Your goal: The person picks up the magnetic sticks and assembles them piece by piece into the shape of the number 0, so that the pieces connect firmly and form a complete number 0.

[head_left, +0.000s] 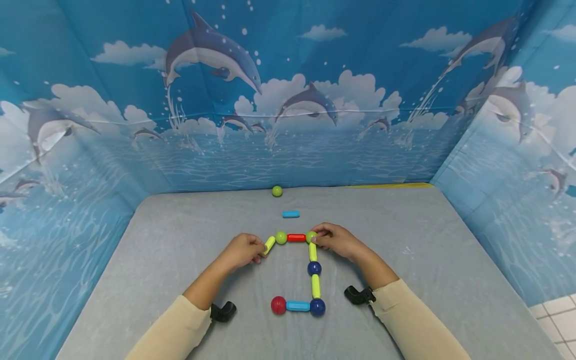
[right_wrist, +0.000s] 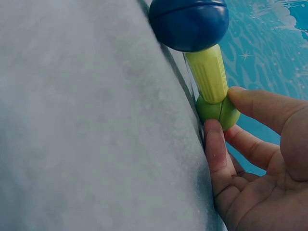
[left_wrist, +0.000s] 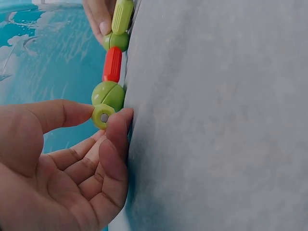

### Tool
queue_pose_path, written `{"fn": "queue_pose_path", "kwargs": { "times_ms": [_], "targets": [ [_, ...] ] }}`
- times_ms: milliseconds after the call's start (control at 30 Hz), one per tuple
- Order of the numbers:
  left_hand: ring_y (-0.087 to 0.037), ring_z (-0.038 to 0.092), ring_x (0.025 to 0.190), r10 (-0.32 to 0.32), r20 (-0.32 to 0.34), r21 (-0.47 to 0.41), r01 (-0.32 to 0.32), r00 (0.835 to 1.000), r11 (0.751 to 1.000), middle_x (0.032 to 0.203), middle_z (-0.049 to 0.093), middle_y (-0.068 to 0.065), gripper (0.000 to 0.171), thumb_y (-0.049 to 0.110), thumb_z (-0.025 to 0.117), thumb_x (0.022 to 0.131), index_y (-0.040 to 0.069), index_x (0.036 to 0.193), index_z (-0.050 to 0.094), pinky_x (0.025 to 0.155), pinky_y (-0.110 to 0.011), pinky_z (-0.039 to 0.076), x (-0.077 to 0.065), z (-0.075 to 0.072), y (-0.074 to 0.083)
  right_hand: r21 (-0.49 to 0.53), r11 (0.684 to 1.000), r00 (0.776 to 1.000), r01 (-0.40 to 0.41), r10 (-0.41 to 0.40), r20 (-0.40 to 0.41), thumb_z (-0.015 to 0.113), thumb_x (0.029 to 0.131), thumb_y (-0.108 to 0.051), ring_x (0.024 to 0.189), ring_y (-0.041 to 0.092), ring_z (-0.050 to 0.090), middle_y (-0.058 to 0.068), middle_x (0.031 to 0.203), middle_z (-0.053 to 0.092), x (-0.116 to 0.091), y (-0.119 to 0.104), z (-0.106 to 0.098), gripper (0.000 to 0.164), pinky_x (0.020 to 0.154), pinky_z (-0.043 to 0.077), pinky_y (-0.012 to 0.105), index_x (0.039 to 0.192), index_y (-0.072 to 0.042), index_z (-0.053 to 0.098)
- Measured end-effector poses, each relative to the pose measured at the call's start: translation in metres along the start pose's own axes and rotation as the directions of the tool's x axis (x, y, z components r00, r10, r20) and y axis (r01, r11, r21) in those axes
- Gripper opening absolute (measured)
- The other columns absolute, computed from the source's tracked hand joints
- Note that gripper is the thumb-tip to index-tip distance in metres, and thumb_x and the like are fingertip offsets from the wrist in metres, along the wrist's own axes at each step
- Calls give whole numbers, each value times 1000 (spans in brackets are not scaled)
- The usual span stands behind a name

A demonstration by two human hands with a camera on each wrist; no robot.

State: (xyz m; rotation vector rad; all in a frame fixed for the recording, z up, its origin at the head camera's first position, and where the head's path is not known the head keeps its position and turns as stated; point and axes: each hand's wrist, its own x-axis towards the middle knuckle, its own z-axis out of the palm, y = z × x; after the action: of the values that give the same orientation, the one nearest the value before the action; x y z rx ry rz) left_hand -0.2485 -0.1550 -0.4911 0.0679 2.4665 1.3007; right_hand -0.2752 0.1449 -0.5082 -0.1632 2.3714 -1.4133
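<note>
Between thumb and fingers, my left hand [head_left: 245, 250] pinches a yellow-green magnetic building stick [head_left: 270, 243], its round end with a grey metal tip facing the left wrist camera. The stick's far end meets a green ball [head_left: 281, 237]. From there a red stick [head_left: 296, 238] runs to a second green ball [right_wrist: 209, 110], which my right hand [head_left: 337, 240] grips at the corner. Toward me the chain continues through a yellow-green stick [head_left: 312, 252], a dark blue ball [head_left: 314, 268], another yellow-green stick [head_left: 315, 287] and a corner blue ball [head_left: 317, 307]. A light blue stick [head_left: 298, 306] links that to a red ball [head_left: 278, 305].
Behind the chain, a loose light blue stick [head_left: 290, 214] and a loose green ball [head_left: 277, 191] lie on the grey-covered table [head_left: 396, 225]. A dolphin-printed curtain [head_left: 292, 155] hangs along the back and sides. Black wrist mounts [head_left: 223, 312] stick out near both sleeves.
</note>
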Motion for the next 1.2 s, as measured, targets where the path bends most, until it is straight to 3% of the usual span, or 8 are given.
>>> {"fn": "queue_pose_path", "kwargs": {
  "times_ms": [267,700,1067,1200],
  "targets": [
    [-13,65,64,8,6,-13,-8,1000,1000,80,75,-2,15,16,64,96,6,92,74,59,-26,49,-4,7,-1,-1,1000,1000,23,-23,2,64,100,-23,92,21,63,12,112,62,-3,-3,1,38,79,54,33,133,-4,61],
    [-14,64,64,22,49,-18,-21,999,1000,83,75,-4,20,20,65,96,3,105,72,59,-26,51,-5,15,2,11,1000,1000,16,-17,7,65,100,-24,91,18,63,10,112,63,-2,3,0,36,79,53,31,132,-8,62],
    [-12,66,57,43,84,-68,-37,996,997,79,77,-4,21,25,67,97,6,90,71,56,-24,46,-4,26,5,17,1000,1000,26,-26,5,65,100,-25,91,18,62,9,112,63,-3,3,1,36,79,53,32,132,-9,62],
    [-12,61,57,48,47,-31,-47,998,998,74,72,-1,20,26,70,94,7,87,69,55,-24,45,-4,30,5,18,1000,1000,24,-24,7,65,99,-25,91,18,62,9,112,63,-3,3,1,36,79,53,31,132,-10,62]
  ]
}}
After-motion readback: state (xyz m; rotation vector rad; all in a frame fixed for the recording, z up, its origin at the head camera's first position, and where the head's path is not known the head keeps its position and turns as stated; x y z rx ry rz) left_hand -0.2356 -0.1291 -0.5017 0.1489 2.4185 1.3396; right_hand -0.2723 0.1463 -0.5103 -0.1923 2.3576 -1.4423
